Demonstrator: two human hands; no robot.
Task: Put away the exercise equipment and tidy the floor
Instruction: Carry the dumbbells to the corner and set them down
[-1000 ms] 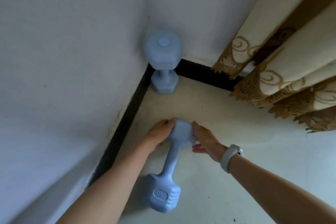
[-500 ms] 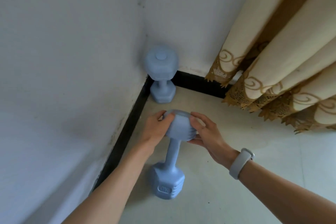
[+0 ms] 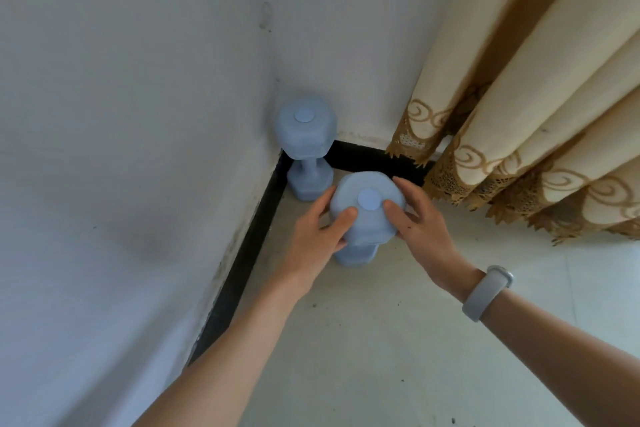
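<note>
Room corner, white walls, pale floor point(image 3: 398, 340). Item: 2nd blue dumbbell point(image 3: 367, 215), frame ctr, long axis vertical, top head gripped by left hand point(image 3: 311, 239) & right hand point(image 3: 422, 225); 1st dumbbell point(image 3: 306, 146) stood upright just behind, upper left.

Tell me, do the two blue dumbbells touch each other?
Cannot tell. In the head view the held dumbbell overlaps the corner dumbbell, hiding any gap between their bases.

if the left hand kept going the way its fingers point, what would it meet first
Probably the dumbbell in the corner: the left hand, holding the near dumbbell, points that way. Depth between them is unclear.
</note>
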